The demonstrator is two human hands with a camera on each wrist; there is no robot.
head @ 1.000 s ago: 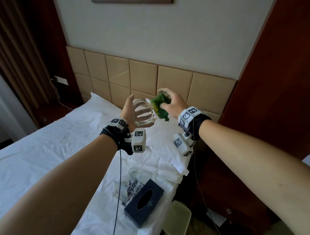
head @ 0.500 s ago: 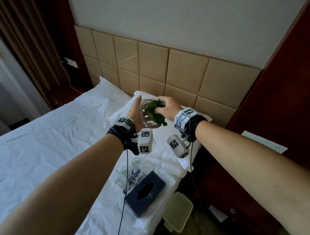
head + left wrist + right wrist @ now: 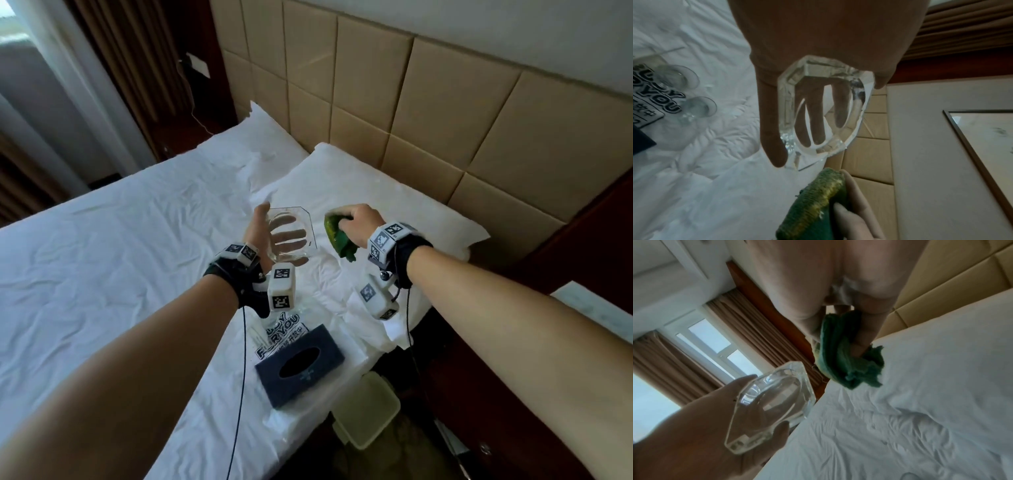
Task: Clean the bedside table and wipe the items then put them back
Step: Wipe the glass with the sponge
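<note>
— What is the biggest thing near the grips?

— A white bed point(image 3: 102, 246), spread out beneath both hands. Lying on it, below the left wrist and nearer the person, are a dark blue tissue box point(image 3: 299, 371), a printed card point(image 3: 281, 337) and two small clear glasses point(image 3: 694, 107).

— And the thing being cleaned?

— A clear, faceted glass ashtray point(image 3: 291, 236), held up off the bed. The left hand point(image 3: 270, 240) is the grip on it: thumb on the far rim, fingers spread behind the base and showing through the glass, so it is cradled rather than squeezed. Its hollow tilts toward the right hand.

— Where is the other grip?

— The right hand point(image 3: 359, 226) is just to the right of the ashtray, at the same height, apart from it by a narrow gap. Its fingers are curled tight round a bunched green cloth point(image 3: 337, 236), whose padded edge faces the ashtray's open side.

— So what does the next move turn on?

— Probably that gap: the cloth lies straight across from the hollow, so a short sideways push would meet it.
</note>
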